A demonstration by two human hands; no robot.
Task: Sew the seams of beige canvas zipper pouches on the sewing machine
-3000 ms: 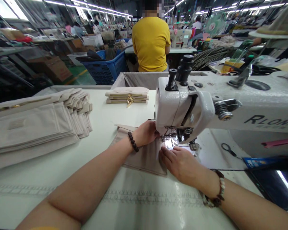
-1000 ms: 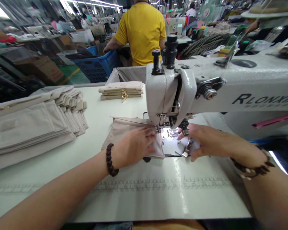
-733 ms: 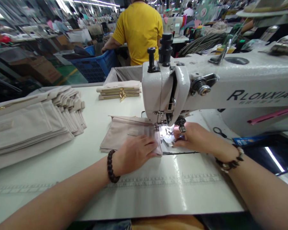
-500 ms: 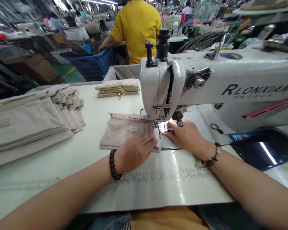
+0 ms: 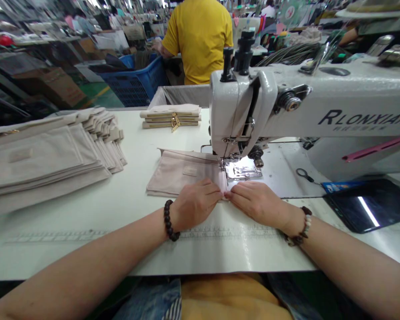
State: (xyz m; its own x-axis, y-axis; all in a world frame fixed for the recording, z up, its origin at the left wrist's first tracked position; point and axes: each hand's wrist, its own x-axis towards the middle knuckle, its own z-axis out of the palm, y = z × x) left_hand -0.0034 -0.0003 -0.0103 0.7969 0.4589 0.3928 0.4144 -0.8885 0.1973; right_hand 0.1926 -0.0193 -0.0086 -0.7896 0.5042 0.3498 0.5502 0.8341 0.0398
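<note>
The beige fabric pouch piece (image 5: 168,175) lies flat on the white tabletop (image 5: 86,258), its small label (image 5: 190,170) facing up and its right edge running beneath the needle area of the sewing machine (image 5: 243,102). The left hand (image 5: 196,202) curls over the near part of the cloth with its fingertips at the near right corner; its thumb is hidden, so I cannot tell whether it pinches or only presses. The right hand (image 5: 256,202) has its fingers drawn together and appears to pinch that same corner, just in front of the lit needle plate (image 5: 245,171). With so little edge between the fingertips, the layers could slip out of line if one hand pulls harder than the other, leaving the border crooked or puckered. Because the far end sits by the needle, a tug at the corner might also skew the cloth there. Fingers straying toward the needle would risk injury, and the palm of the left hand could drag a crease into the panel.
</note>
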